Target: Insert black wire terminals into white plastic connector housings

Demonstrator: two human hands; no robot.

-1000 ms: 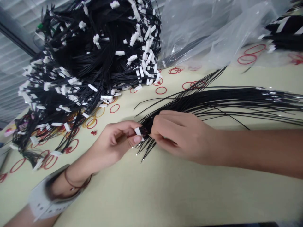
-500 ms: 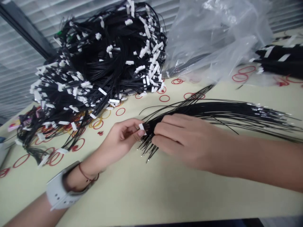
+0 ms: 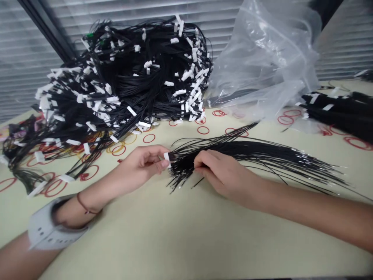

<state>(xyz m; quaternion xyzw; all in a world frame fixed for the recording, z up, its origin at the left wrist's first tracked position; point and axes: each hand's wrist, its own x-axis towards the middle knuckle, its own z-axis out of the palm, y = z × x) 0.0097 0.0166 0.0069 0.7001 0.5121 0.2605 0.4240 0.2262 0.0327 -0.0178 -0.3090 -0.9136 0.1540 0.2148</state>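
Observation:
Between the thumb and fingers of my left hand (image 3: pixel 147 163) is a small white connector (image 3: pixel 167 159), with black wires running from its right side. My right hand (image 3: pixel 223 171) is closed in a pinch at the near edge of a loose bundle of black wires (image 3: pixel 262 151). One thin wire end pokes out to the left below its fingertips; the rest of what it pinches is hidden. Metal-tipped wire ends fan out just right of the connector, and the bundle's other shiny ends lie far to the right on the table.
A big heap of black cables with white connectors (image 3: pixel 140 85) stands at the back left. Behind the bundle is a clear plastic bag (image 3: pixel 262 58). More black cables (image 3: pixel 344 112) lie at the right. Red rubber bands (image 3: pixel 203 130) are scattered over the pale table (image 3: pixel 175 241).
The camera view has shifted. My right hand's fingers have drawn into a tighter pinch, and a single wire end now shows under them. My left hand keeps hold of the white connector.

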